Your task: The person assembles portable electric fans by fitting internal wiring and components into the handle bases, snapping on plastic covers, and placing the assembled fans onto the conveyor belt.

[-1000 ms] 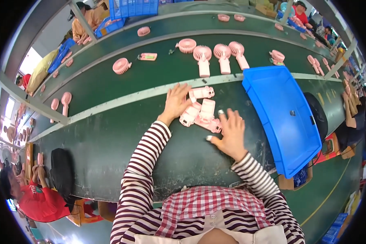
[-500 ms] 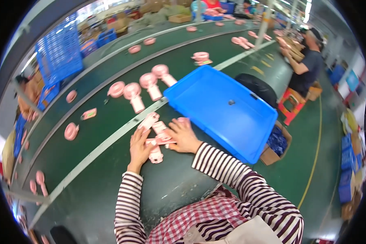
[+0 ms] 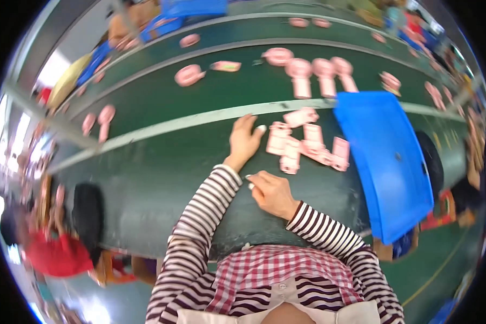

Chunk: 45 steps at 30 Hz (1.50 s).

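My left hand (image 3: 245,141) lies just left of a loose group of pink plastic parts, fingers stretched forward and holding nothing. Nearer to me, my right hand (image 3: 274,193) hovers over the dark table with loosely bent fingers, thumb and fingertip a little apart, nothing visible between them. White coverings show on some fingertips of both hands. The group includes a pink handle-shaped piece (image 3: 290,156), another pink housing piece (image 3: 278,138) and several more, some overlapping. Beyond the pale rail stand several pink handheld fan bodies (image 3: 299,75) with round heads and straight handles.
A blue tray (image 3: 386,162) slants over the table's right side. A pale metal rail (image 3: 200,120) divides the table from the green conveyor belt (image 3: 151,108), which carries a pink round part (image 3: 189,75). A person in red (image 3: 56,254) sits at the left.
The view has swung left. Both hands have come off the pink parts, which now lie loose on the table. My right hand has drawn back toward me; my left is beside the group.
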Motion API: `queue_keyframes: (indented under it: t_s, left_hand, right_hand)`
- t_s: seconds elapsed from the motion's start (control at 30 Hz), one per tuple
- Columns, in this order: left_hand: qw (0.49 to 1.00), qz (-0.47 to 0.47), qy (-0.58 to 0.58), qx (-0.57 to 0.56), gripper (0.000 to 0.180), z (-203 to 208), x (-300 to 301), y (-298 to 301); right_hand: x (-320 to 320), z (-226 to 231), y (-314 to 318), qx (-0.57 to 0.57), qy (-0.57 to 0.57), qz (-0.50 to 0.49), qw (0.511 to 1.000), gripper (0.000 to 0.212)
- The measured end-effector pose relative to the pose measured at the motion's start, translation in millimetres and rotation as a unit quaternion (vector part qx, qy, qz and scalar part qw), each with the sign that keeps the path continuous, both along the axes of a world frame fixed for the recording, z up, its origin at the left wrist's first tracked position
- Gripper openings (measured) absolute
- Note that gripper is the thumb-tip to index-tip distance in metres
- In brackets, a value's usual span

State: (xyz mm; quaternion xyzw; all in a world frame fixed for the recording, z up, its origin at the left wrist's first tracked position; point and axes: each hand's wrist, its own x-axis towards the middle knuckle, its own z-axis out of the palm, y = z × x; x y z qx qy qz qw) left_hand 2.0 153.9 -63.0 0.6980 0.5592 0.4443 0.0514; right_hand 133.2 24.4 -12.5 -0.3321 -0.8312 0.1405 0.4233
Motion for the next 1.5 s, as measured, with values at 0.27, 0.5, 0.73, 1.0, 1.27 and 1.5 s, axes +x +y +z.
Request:
queue_keyframes:
  t_s: [0.27,0.5,0.73,1.0,1.27,1.5]
  left_hand:
    - [0.989,0.087,0.11,-0.037,0.03,3.3,-93.8,46.2]
    - [0.979,0.073,0.191,-0.018,0.03,12.0,-108.5,166.5]
    - [0.941,0.14,0.222,-0.212,0.053,25.6,-101.5,249.2]
    - [0.948,0.194,0.2,-0.157,0.032,23.9,-89.6,191.8]
    - [0.952,-0.082,-0.217,-0.202,0.017,51.6,-115.8,45.9]
    - [0.771,-0.345,-0.395,-0.361,0.023,80.4,-104.4,-62.0]
  right_hand:
    - [-19.4,-31.6,11.4,-0.136,0.086,0.048,0.986,0.013]
    - [-11.6,-35.1,18.3,-0.175,0.121,0.043,0.976,0.013]
    - [-9.5,-38.8,27.9,-0.207,0.13,0.047,0.969,0.018]
    - [-17.4,-37.8,29.0,-0.227,0.14,0.052,0.962,0.016]
    - [-10.8,-36.0,16.8,-0.394,0.281,0.0,0.875,0.025]
    - [-1.1,-68.1,35.4,-0.257,0.344,-0.057,0.902,0.04]
